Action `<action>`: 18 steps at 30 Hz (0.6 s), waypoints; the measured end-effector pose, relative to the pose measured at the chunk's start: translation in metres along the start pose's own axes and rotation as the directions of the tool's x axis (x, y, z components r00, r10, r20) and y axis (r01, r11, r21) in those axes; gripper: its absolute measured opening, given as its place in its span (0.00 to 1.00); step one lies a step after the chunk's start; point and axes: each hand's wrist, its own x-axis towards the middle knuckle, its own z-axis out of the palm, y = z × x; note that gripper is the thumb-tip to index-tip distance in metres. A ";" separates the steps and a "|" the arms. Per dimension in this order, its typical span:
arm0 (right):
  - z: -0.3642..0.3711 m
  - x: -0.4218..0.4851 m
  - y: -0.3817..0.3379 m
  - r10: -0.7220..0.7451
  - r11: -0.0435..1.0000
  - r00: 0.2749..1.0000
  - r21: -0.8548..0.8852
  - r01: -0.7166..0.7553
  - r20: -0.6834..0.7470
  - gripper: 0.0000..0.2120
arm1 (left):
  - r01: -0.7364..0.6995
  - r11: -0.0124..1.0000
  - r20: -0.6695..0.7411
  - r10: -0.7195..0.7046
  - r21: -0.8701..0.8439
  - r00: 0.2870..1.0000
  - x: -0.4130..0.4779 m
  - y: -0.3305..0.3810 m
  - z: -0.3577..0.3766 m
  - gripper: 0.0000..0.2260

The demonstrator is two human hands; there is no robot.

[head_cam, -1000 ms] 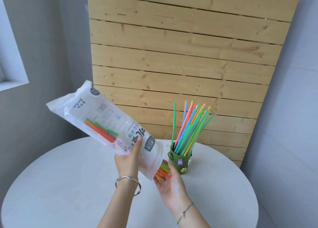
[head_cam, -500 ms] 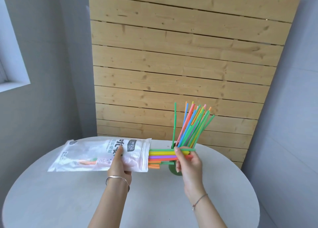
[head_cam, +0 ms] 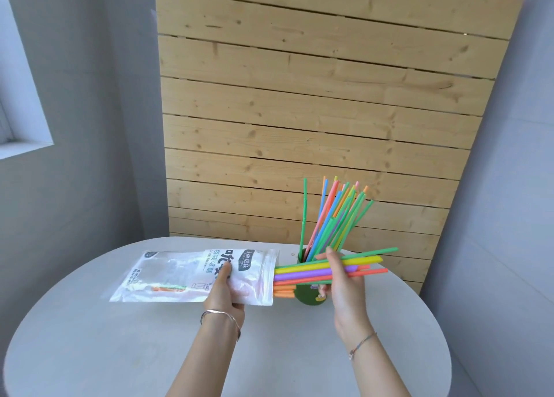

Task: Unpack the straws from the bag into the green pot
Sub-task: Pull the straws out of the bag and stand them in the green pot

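On the round grey table [head_cam: 120,351], my left hand [head_cam: 223,294] grips one glossy plastic bag [head_cam: 192,276]; my right hand [head_cam: 341,279] pinches about seven thin coloured straws [head_cam: 302,275] half out, before one green pot [head_cam: 308,296].

The bag [head_cam: 195,273] reads "Drink Straw" beside Chinese characters.

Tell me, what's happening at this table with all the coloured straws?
A person is emptying a bag of straws into a green pot. The left hand holds the bag roughly level above the round table, its open end toward the pot. The right hand grips a bundle of straws partly drawn out of that opening. Many straws already stand in the pot, and a few orange and green ones show deeper inside the bag.
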 end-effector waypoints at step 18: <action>0.006 -0.004 0.004 -0.036 0.996 0.998 -0.079 0.040 0.052 0.11 | -0.001 1.000 0.030 0.002 -0.020 1.000 -0.009 -0.012 0.005 0.09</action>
